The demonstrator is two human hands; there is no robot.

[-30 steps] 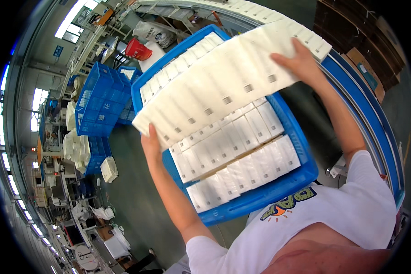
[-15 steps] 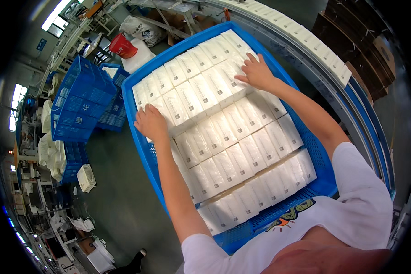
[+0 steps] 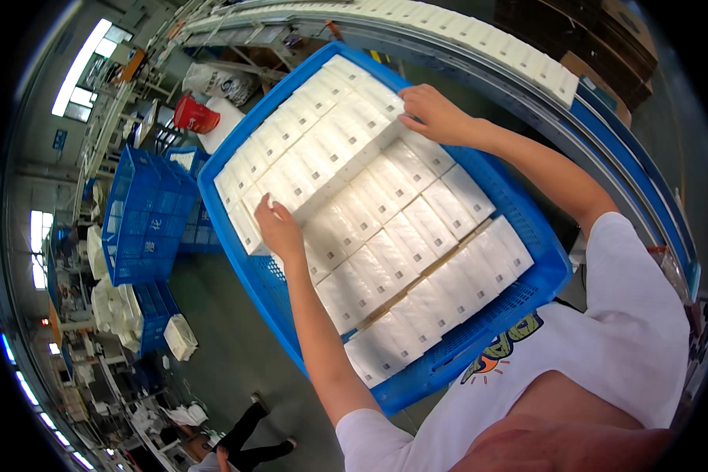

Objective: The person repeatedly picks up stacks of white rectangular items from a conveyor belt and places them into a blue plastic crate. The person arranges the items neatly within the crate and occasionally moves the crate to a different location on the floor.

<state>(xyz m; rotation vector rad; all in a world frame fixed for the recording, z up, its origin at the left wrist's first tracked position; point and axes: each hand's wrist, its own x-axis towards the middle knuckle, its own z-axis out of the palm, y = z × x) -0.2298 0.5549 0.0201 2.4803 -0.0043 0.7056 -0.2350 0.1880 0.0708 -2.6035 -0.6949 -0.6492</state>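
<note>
Rows of white film-wrapped tissue packs (image 3: pixel 385 244) fill a large blue plastic crate (image 3: pixel 287 334) in front of me. The far rows stand a layer higher than the nearer ones. My left hand (image 3: pixel 279 232) is at the left part of the front raised row (image 3: pixel 315 169), its fingers bent down between packs, with a few packs standing left of it. At that row's right end, my right hand (image 3: pixel 436 114) curls its fingers and thumb against the end pack. The row sits between both hands. The fingertips are partly hidden.
A conveyor (image 3: pixel 480 59) carrying white packs curves past the far right side. Stacked blue crates (image 3: pixel 149 220), a red bucket (image 3: pixel 197 114) and a white sack (image 3: pixel 220 82) stand at left. A person's legs (image 3: pixel 248 436) show at lower left. Brown cardboard (image 3: pixel 598 47) is at far right.
My right hand has gone from lying spread over the packs to the row's right end, fingers now curled. My left hand has slipped down between packs. More of the other person shows.
</note>
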